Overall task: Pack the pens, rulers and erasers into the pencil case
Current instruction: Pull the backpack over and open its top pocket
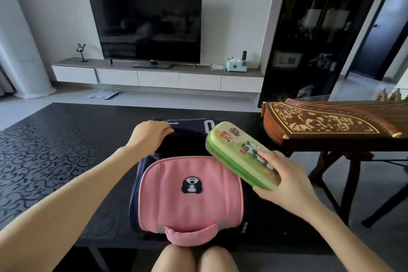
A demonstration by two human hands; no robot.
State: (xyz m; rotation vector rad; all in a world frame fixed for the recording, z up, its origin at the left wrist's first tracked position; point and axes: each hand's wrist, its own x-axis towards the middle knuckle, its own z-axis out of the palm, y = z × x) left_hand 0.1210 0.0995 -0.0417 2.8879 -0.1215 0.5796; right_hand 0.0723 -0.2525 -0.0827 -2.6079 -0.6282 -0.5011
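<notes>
Right hand [284, 181] grips the near end of the closed green pencil case [240, 154], held tilted over the pink-and-navy backpack [189, 194]. Left hand [152, 137], fingers curled, holds the backpack's far navy edge.

Green cartoon-printed pencil case [240, 154], pink-and-navy backpack [191, 196], black scroll-patterned table [44, 157].

I look across a dark patterned table [55, 150] to a white wall [231, 6], where a black-screened television [145, 26] stands on a long white floating console [154, 77]. The floor [176, 97] is pale grey. To my right are a black glass cabinet [309, 40] and a wooden zither [331, 126] on a stand.
</notes>
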